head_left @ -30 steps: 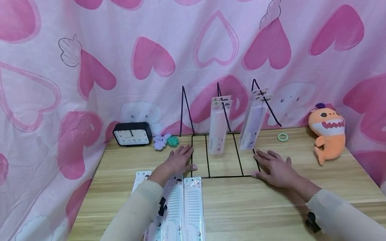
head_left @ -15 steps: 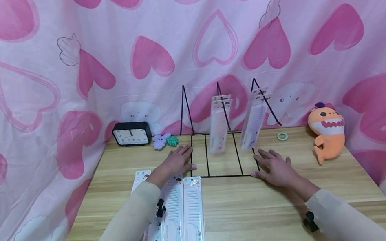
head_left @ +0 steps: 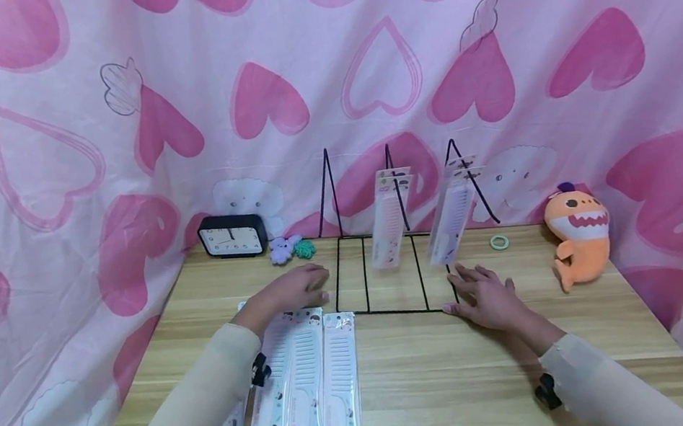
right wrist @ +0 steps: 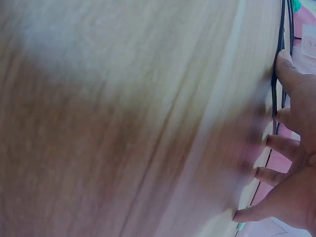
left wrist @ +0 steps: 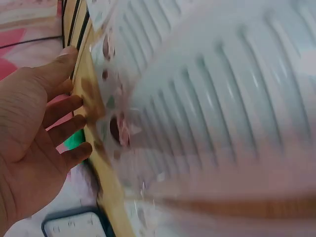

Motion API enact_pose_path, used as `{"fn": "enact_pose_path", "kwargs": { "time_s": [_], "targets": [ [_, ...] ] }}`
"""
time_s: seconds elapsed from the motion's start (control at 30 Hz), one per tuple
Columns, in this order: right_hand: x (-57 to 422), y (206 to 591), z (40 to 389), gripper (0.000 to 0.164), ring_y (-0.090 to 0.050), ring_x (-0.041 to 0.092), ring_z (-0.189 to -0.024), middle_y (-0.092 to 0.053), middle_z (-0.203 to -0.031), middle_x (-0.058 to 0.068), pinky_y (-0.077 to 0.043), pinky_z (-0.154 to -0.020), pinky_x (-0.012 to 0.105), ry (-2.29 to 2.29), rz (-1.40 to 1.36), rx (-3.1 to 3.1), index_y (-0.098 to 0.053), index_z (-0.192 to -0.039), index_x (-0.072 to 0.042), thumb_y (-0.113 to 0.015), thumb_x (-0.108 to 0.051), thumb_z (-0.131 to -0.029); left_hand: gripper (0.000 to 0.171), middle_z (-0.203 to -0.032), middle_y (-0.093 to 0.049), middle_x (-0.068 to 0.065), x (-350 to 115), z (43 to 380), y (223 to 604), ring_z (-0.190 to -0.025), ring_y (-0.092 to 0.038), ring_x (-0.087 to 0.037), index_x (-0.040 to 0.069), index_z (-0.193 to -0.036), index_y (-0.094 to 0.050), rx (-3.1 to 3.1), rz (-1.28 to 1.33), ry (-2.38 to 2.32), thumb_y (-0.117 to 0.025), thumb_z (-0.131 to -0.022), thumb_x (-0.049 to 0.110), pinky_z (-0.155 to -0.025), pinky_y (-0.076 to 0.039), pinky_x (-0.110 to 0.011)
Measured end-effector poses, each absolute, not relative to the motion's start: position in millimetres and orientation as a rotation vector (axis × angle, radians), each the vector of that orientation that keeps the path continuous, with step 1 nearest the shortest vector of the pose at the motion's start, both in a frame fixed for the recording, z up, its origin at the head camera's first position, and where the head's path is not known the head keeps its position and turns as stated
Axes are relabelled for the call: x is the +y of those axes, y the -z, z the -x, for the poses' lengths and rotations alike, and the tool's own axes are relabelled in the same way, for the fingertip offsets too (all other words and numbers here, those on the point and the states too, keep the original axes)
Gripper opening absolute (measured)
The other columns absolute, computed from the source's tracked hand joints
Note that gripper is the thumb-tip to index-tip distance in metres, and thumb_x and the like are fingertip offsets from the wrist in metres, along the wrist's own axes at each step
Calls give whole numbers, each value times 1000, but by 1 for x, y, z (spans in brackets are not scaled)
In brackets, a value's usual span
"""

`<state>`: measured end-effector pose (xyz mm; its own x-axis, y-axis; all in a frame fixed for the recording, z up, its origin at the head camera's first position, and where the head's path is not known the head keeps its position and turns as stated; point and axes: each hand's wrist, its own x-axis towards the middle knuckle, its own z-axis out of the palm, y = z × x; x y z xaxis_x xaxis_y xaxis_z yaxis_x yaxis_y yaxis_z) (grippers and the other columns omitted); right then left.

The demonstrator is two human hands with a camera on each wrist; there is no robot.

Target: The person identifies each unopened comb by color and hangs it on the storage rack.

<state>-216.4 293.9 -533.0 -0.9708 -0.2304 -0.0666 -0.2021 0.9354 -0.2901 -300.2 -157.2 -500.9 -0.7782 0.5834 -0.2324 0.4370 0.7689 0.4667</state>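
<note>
My left hand [head_left: 290,289] hovers just left of the black wire rack [head_left: 365,275], fingers relaxed and holding nothing. Below it lie several packaged combs [head_left: 303,386], overlapping side by side in clear sleeves; the forearm hides part of the leftmost ones. In the left wrist view a comb [left wrist: 207,108] fills most of the picture beside the hand. My right hand [head_left: 487,298] rests with spread fingers at the rack's front right corner, fingertips at its wire. On the rack's middle prong hang pink packaged combs [head_left: 387,225], and on its right prong hang purplish packaged combs [head_left: 449,219].
A black alarm clock [head_left: 232,235] stands at the back left, beside a small purple toy [head_left: 283,249] and a green knitted ball [head_left: 305,249]. To the right are a pale green ring [head_left: 499,242] and an orange shark plush [head_left: 580,234]. A heart-print curtain [head_left: 273,99] encloses the table.
My left hand has left the rack's left side and moved a little left, towards the combs on the table. The right hand has stayed at the rack's corner.
</note>
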Motion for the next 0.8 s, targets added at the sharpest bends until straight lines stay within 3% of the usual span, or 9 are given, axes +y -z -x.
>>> {"fn": "enact_pose_path", "kwargs": {
  "time_s": [0.43,0.8],
  "targets": [
    [291,531,215,81,-33,60,-160,-40,-178,17,-21,-108,101,416,344,3002,-55,-164,-15,-72,-64,-101,51,-163,-56,-20,-225,293,496,-154,-51,-44,9,-155,-63,2642,-609,-541,-72,-109,30,-129,-41,-63],
    [292,530,216,81,-31,59,-161,-38,-179,18,-20,-109,101,412,340,2990,-53,-165,-16,-71,-64,-102,55,-168,-51,-20,-270,279,509,-159,-44,-47,12,-157,-61,2681,-408,-663,-74,-107,32,-131,-35,-68]
  ]
}}
